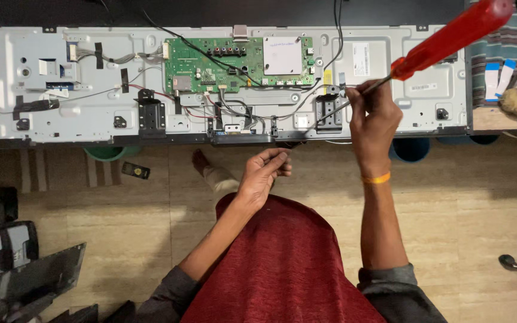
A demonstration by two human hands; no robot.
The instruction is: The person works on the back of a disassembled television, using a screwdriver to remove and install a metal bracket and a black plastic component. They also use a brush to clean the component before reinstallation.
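**Screwdriver held low on its shaft over the opened panel**

The screwdriver (444, 42) has a red handle that sticks up toward the camera at the upper right. Its thin metal shaft runs down-left to a black bracket (328, 112) on the metal back panel (91, 90), which lies flat across the top of the view.

The panel is open, so the green circuit board (240, 63) and its loose wires can be reached.

The right hand (373, 116) grips the shaft close to the tip, with the fingers (354, 98) pressed around it; I think this keeps the tip steady.

The left hand (264, 173) hangs free below the panel edge. Its fingers are curled, thumb touching fingertips; I cannot tell whether they pinch something small.
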